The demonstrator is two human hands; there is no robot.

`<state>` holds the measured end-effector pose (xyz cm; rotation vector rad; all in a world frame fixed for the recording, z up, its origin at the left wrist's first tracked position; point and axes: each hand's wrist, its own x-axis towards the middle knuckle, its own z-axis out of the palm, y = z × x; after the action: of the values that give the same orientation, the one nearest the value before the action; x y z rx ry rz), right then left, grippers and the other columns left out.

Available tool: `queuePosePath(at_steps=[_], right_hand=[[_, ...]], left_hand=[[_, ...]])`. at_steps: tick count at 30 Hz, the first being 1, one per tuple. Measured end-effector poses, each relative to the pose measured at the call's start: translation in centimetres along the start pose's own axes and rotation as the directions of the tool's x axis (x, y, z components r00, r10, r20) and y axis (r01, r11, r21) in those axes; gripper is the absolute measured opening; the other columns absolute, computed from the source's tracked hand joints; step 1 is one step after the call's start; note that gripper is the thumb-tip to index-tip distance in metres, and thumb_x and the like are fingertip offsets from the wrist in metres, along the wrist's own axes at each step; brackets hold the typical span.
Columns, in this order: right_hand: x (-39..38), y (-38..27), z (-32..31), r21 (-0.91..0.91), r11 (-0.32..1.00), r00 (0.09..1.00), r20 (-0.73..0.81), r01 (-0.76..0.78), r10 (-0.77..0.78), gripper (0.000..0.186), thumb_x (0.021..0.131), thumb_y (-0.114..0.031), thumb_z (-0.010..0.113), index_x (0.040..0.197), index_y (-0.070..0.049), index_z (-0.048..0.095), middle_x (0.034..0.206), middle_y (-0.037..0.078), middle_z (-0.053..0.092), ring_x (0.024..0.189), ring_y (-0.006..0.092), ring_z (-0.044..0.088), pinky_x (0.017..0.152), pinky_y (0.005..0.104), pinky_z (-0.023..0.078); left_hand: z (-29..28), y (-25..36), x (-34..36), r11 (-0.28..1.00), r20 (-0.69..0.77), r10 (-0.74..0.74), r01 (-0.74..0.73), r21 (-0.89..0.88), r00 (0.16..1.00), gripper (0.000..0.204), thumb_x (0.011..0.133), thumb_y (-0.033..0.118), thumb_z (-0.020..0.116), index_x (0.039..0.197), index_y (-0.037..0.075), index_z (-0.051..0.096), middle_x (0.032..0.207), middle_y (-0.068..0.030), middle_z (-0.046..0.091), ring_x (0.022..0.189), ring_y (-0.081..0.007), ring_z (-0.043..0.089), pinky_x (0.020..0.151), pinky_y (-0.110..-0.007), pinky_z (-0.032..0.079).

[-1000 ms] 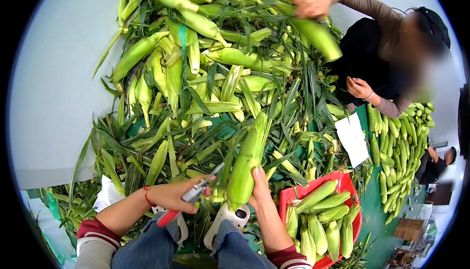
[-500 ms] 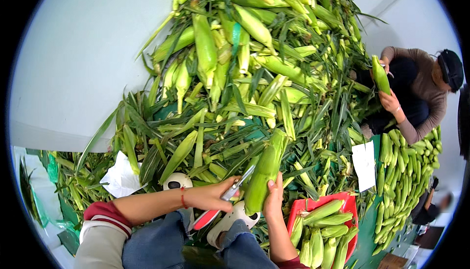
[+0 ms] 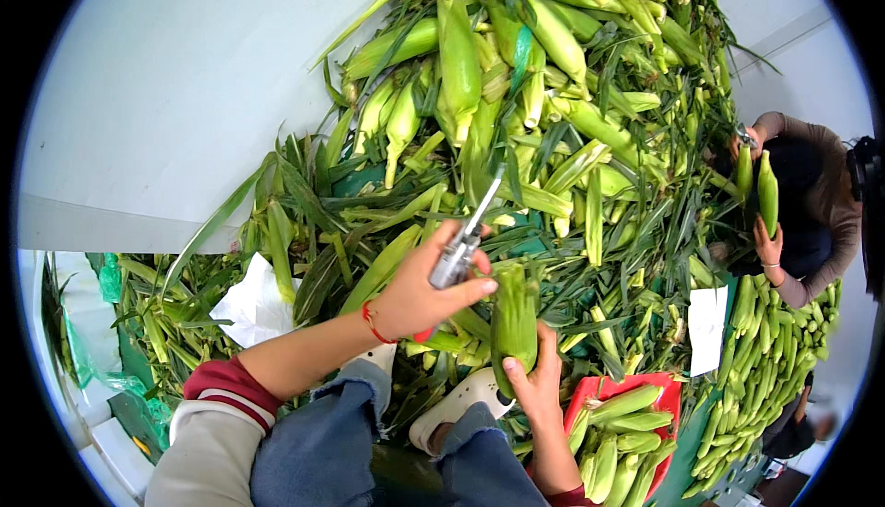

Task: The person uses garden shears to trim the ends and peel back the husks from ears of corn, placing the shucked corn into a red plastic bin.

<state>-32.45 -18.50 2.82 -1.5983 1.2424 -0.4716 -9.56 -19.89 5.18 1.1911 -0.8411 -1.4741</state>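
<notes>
My left hand [image 3: 415, 290], with a red bracelet at its wrist, is closed around a cutting tool [image 3: 452, 265]. Its thin silver blade points up and away, and a bit of its red grip shows below the palm. My right hand [image 3: 542, 378] holds a green ear of corn [image 3: 513, 327] near its lower end. The ear stands nearly upright in its husk, its ragged pale-green end up, close to my left thumb. Just below my right hand sits a red basket [image 3: 676, 396] with several husked ears [image 3: 627, 404] in it.
A large heap of corn [image 3: 461, 60] and loose leaves rises ahead. White sheets [image 3: 261, 304] [image 3: 707, 330] lie left and right. At right, a co-worker [image 3: 811, 194] holds an ear near rows of laid-out corn [image 3: 765, 359]. My light clogs [image 3: 456, 407] stand among leaves below my hands.
My left hand has risen with the cutting tool, whose blade now points up past the ear. The ear has turned more upright in my right hand. The whole view has shifted somewhat.
</notes>
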Motion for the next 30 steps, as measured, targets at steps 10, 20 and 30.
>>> queuePosePath(at_steps=[10, 20, 30], right_hand=[[0.8, 0.6, 2.2, -0.503, 0.814, 0.912, -0.115, 0.289, -0.395, 0.075, 0.071, -0.043, 0.069, 0.122, 0.003, 0.04, 0.113, 0.023, 0.047, 0.102, 0.0379, 0.046, 0.089, 0.0443, 0.038], [4.2, -3.4, 2.8, 0.773, 0.613, 0.938, -0.316, 0.166, 0.144, 0.022, 0.087, -0.015, 0.058, 0.1, 0.002, 0.059, 0.096, 0.009, 0.062, 0.086, 0.0185, 0.058, 0.08, 0.0299, 0.045], [4.7, -0.5, 1.5, 0.989, 0.15, 0.98, -0.045, 0.016, 0.194, 0.036, 0.09, -0.033, 0.052, 0.111, -0.004, 0.051, 0.106, 0.008, 0.06, 0.099, 0.019, 0.057, 0.088, 0.0362, 0.045]], left_hand=[[1.2, 0.1, -0.5, 0.894, -0.066, -0.284, 0.239, -0.38, 0.956, 0.044, 0.075, -0.002, 0.058, 0.116, 0.007, 0.045, 0.09, -0.0042, 0.056, 0.077, -0.0112, 0.055, 0.067, -0.026, 0.049], [3.4, -0.6, -0.2, 0.78, -0.097, -0.406, 0.29, -0.555, 0.909, 0.041, 0.076, 0.002, 0.05, 0.115, 0.012, 0.045, 0.097, -0.0058, 0.052, 0.076, -0.0151, 0.056, 0.065, -0.029, 0.051], [2.0, -3.0, -0.1, 0.455, 0.21, -0.21, 0.285, -0.844, 0.955, 0.044, 0.075, 0.002, 0.042, 0.117, 0.013, 0.044, 0.089, -0.0052, 0.054, 0.073, -0.0179, 0.056, 0.062, -0.03, 0.048]])
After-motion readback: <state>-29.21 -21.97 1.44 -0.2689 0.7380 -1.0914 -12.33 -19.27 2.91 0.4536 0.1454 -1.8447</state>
